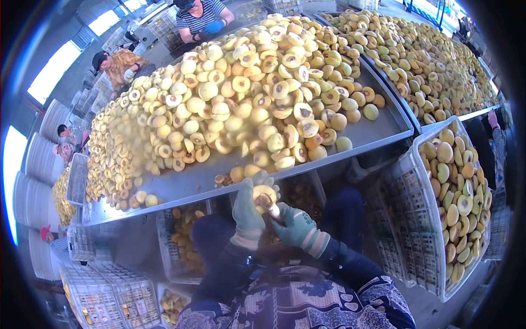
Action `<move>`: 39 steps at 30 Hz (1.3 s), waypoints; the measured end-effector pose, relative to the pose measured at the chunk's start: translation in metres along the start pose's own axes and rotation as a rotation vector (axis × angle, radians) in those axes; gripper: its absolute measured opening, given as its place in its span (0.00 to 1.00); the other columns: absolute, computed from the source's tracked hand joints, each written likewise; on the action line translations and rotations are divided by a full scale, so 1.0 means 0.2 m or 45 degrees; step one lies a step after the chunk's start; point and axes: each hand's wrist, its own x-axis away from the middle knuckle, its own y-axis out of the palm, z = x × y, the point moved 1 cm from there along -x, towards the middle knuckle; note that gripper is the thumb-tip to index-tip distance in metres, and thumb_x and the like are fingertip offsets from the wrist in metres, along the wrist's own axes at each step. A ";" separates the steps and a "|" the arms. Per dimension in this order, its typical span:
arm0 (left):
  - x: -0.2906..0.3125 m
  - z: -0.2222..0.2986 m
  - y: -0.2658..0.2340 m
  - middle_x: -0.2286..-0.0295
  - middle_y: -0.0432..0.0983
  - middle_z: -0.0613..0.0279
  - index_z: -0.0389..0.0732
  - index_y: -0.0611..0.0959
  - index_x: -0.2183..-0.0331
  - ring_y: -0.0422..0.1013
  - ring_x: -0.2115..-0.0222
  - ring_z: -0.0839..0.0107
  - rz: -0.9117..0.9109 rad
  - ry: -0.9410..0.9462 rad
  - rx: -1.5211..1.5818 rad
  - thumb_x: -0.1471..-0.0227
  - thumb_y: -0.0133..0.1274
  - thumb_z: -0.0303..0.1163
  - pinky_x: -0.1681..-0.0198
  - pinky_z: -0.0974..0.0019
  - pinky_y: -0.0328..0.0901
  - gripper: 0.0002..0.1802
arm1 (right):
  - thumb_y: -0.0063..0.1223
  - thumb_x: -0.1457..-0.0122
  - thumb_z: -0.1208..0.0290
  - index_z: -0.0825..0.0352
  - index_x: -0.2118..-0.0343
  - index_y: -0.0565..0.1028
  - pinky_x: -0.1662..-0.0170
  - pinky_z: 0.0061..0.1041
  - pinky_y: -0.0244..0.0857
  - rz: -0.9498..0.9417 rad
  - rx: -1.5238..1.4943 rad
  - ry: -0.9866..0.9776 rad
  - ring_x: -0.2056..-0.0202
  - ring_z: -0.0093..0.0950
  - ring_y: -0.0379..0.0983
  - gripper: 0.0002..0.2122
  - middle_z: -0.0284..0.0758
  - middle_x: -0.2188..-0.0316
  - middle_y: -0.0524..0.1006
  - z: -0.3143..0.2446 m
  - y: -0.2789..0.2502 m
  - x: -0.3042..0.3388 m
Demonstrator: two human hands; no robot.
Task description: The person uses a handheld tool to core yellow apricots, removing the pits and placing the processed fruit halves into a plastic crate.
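My left hand (246,213), in a pale green glove with a striped cuff, holds up a halved yellow peach (265,196) with its cut face toward me and a brown hollow in the middle. In the gloved right hand (299,227) is a small tool with a pale shaft (276,211); its tip meets the lower edge of the peach half, and its working end is hard to make out. Both hands are just in front of the steel table (378,134). Beyond them rises a large heap of peach halves (219,104), some still with dark pit centres.
A white crate (435,219) full of peach halves stands at my right. Below the table edge another crate (167,241) holds fruit. More crates (112,293) stand at lower left. Another fruit-covered table (422,71) adjoins at right. Several co-workers, including one in a striped shirt (200,19), work across the table.
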 end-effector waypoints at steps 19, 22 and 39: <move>0.04 0.01 -0.13 0.64 0.75 0.48 0.32 0.74 0.57 0.75 0.69 0.58 -0.006 -0.034 -0.119 0.43 0.45 0.50 0.69 0.60 0.73 0.28 | 0.49 0.40 0.60 0.64 0.57 0.72 0.61 0.23 0.65 -0.656 -0.484 0.511 0.65 0.21 0.72 0.14 0.29 0.67 0.76 -0.19 -0.04 0.00; 0.06 0.03 -0.12 0.63 0.75 0.51 0.32 0.76 0.58 0.74 0.66 0.61 -0.011 -0.107 -0.029 0.43 0.46 0.47 0.68 0.63 0.72 0.25 | 0.50 0.40 0.62 0.65 0.59 0.72 0.65 0.20 0.65 -0.823 -0.697 0.566 0.67 0.21 0.72 0.12 0.29 0.70 0.76 -0.13 -0.03 0.00; 0.01 0.04 -0.13 0.60 0.73 0.52 0.33 0.73 0.54 0.72 0.63 0.61 0.044 0.001 0.086 0.41 0.40 0.49 0.60 0.62 0.69 0.27 | 0.41 0.39 0.69 0.78 0.67 0.73 0.92 0.11 0.49 -1.274 -2.223 0.648 0.93 0.14 0.55 0.14 0.25 0.92 0.62 -0.03 0.02 0.04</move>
